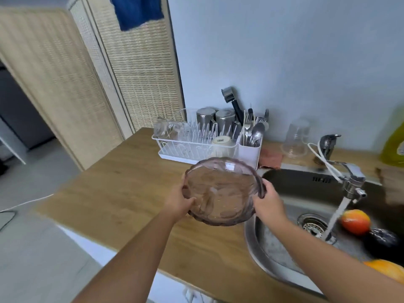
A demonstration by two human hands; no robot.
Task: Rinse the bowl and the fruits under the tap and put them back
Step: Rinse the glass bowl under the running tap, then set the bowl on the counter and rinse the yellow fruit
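Observation:
A pinkish transparent glass bowl [220, 191] is held above the wooden counter [122, 193], just left of the sink, tilted toward me. My left hand [179, 200] grips its left rim and my right hand [265, 201] grips its right rim. The bowl holds nothing. Water runs from the tap [352, 182] into the steel sink [284, 248]. In the sink lie a red-orange fruit [355, 221], a dark fruit [381, 240] and an orange fruit [384, 268] at the right edge.
A white dish rack [196, 145] with cups, glasses and cutlery stands behind the bowl. A reddish cloth [271, 158], an upturned clear cup [296, 138] and a yellow bottle [395, 145] sit by the wall. A woven screen [87, 84] stands at the left.

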